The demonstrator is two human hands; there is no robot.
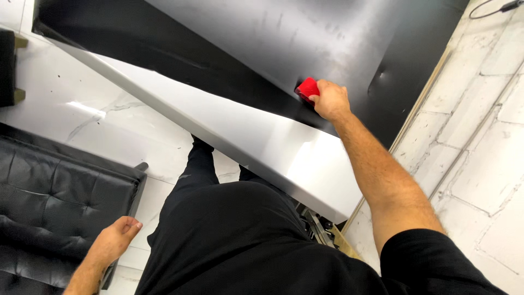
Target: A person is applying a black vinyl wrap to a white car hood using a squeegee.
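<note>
My right hand [330,100] grips a small red block [307,88] and presses it against a large glossy black panel [284,38] that leans against the wall. The block sits near the panel's lower edge, just above a long white shelf-like slab [234,128] running diagonally beneath it. My left hand [115,239] hangs low at my side, fingers loosely apart, holding nothing, next to the edge of a black tufted leather seat [49,202]. My black shirt and trousers fill the lower middle.
Glossy white marble-look floor tiles [71,114] spread at the left. A white block wall [486,136] rises at the right, with a wooden strip along the panel's edge. A dark furniture leg [11,65] stands at far left. A cable runs at the top right.
</note>
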